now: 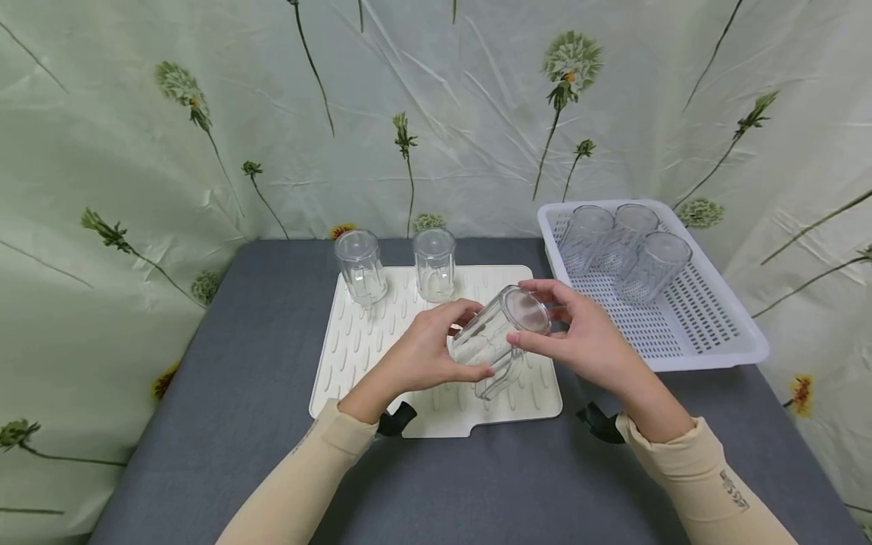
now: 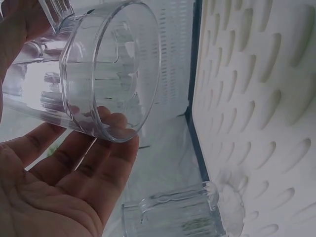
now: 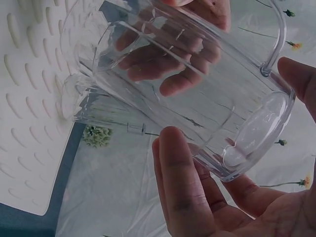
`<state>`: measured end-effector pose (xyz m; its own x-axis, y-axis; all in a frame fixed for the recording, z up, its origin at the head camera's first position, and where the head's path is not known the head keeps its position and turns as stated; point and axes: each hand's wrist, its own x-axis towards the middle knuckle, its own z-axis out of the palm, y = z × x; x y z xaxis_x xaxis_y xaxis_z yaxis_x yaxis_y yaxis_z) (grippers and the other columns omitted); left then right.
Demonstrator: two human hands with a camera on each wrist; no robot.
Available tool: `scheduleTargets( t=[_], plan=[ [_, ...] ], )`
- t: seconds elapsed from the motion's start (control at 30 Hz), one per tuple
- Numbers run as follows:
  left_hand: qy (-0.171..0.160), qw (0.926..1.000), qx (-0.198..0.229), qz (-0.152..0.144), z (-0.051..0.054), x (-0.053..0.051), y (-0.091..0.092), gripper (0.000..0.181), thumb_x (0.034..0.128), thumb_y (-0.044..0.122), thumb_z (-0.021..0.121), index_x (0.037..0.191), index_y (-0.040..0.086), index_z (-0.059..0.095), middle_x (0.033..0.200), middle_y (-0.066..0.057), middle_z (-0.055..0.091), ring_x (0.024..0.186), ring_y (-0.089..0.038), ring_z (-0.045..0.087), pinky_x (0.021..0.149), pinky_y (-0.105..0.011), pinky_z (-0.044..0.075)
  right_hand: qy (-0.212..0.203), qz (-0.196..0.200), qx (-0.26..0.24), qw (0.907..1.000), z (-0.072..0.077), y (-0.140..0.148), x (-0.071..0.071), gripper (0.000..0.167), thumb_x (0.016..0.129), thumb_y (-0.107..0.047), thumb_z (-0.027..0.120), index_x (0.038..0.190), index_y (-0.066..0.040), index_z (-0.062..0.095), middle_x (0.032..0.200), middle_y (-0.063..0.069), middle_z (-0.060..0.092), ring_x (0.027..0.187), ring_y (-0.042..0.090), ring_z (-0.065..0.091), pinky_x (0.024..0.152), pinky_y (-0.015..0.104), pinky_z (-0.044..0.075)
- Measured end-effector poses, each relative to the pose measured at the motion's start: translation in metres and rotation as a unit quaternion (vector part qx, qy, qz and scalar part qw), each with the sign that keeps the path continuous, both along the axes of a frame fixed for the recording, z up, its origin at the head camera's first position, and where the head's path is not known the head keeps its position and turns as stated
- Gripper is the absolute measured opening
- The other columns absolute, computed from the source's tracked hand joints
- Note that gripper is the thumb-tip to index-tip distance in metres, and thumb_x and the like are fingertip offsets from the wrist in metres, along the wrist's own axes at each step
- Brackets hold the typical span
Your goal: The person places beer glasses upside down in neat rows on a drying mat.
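Observation:
Above the drying mat, a clear glass mug tilts with its base up toward the right and its mouth down toward the left. My left hand holds its side near the mouth, thumb in front and fingers behind. At the base end, my right hand grips it between thumb and fingers. The mug's handle shows in the right wrist view. Two more glass mugs, one at left and one beside it, stand upside down on the back of the white ridged mat.
A white plastic basket stands at the right, with three glass mugs at its back left. Dark grey cloth covers the table. Behind it hangs a flower-printed curtain.

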<state>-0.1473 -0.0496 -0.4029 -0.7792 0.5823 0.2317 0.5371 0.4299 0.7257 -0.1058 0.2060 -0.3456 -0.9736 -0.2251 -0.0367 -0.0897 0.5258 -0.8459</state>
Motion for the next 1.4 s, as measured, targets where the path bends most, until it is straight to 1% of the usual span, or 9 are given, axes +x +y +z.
scheduleTargets(
  t=[0.17,0.47,0.7,0.87,0.93,1.1,1.17,1.3,1.4],
  plan=[
    [0.014,0.9999,0.006,0.000,-0.003,-0.003,0.003,0.074,0.0734,0.031,0.099,0.137,0.012,0.065,0.119,0.001,0.074,0.108,-0.013,0.071,0.095,-0.028,0.062,0.001,0.004,0.012,0.9999,0.000,0.000,0.001,0.076,0.095,-0.034,0.084,0.159,-0.017,0.049,0.160,0.008,0.053,0.130,0.036,0.061,0.095,0.041,0.061],
    [0.007,0.9999,0.011,-0.006,-0.007,-0.007,0.008,0.073,0.0740,0.029,0.098,0.137,0.013,0.065,0.125,0.000,0.073,0.113,-0.014,0.071,0.098,-0.028,0.062,-0.003,0.004,0.019,0.9998,-0.002,0.005,0.002,0.083,0.094,-0.036,0.085,0.163,-0.017,0.043,0.166,0.006,0.047,0.137,0.037,0.059,0.107,0.054,0.058],
    [-0.003,0.9991,0.040,-0.012,-0.011,-0.013,0.010,0.073,0.0728,0.024,0.099,0.136,0.012,0.064,0.127,-0.002,0.073,0.115,-0.017,0.072,0.100,-0.030,0.062,-0.015,0.000,0.000,0.9999,0.000,0.012,0.006,0.082,0.095,-0.035,0.084,0.164,-0.021,0.042,0.166,0.006,0.044,0.142,0.035,0.054,0.110,0.054,0.056],
    [-0.008,0.9985,0.054,-0.001,-0.015,-0.021,0.013,0.074,0.0725,0.022,0.099,0.136,0.012,0.063,0.128,-0.003,0.072,0.118,-0.018,0.071,0.101,-0.031,0.062,-0.002,-0.005,0.001,1.0000,0.001,0.016,0.010,0.080,0.098,-0.032,0.082,0.165,-0.018,0.040,0.160,0.012,0.048,0.140,0.036,0.056,0.111,0.055,0.056],
    [-0.011,0.9982,0.058,0.004,-0.017,-0.024,0.015,0.073,0.0727,0.023,0.099,0.135,0.012,0.062,0.127,-0.004,0.072,0.118,-0.019,0.070,0.102,-0.031,0.062,0.003,-0.008,0.000,1.0000,-0.001,0.019,0.012,0.078,0.099,-0.030,0.081,0.164,-0.017,0.041,0.155,0.013,0.051,0.139,0.036,0.058,0.110,0.051,0.057],
    [-0.024,0.9971,0.070,0.019,-0.024,-0.035,0.022,0.071,0.0743,0.022,0.098,0.134,0.011,0.061,0.126,-0.005,0.071,0.118,-0.020,0.070,0.103,-0.035,0.062,0.014,-0.015,-0.003,0.9998,-0.004,0.026,0.017,0.072,0.100,-0.028,0.079,0.162,-0.018,0.043,0.149,0.010,0.058,0.133,0.030,0.064,0.104,0.023,0.057],
    [-0.026,0.9967,0.072,0.026,-0.027,-0.040,0.025,0.070,0.0750,0.021,0.097,0.134,0.011,0.061,0.126,-0.005,0.071,0.119,-0.021,0.070,0.103,-0.036,0.062,0.016,-0.015,-0.008,0.9997,-0.005,0.028,0.021,0.071,0.101,-0.027,0.078,0.162,-0.017,0.044,0.148,0.010,0.059,0.130,0.026,0.065,0.100,0.015,0.055],
    [-0.031,0.9959,0.078,0.036,-0.031,-0.051,0.030,0.071,0.0767,0.020,0.096,0.137,0.009,0.060,0.127,-0.008,0.071,0.122,-0.023,0.069,0.104,-0.037,0.061,0.018,-0.013,-0.022,0.9995,-0.008,0.034,0.031,0.066,0.102,-0.024,0.076,0.161,-0.016,0.045,0.146,0.011,0.061,0.123,0.008,0.067,0.097,0.014,0.055],
    [-0.041,0.9948,0.084,0.042,-0.031,-0.060,0.035,0.072,0.0782,0.019,0.095,0.139,0.008,0.059,0.130,-0.010,0.070,0.126,-0.026,0.068,0.107,-0.037,0.060,0.022,-0.009,-0.036,0.9991,-0.011,0.039,0.039,0.062,0.103,-0.020,0.074,0.159,-0.016,0.047,0.143,0.011,0.062,0.120,0.001,0.067,0.097,0.016,0.057]
  ],
)
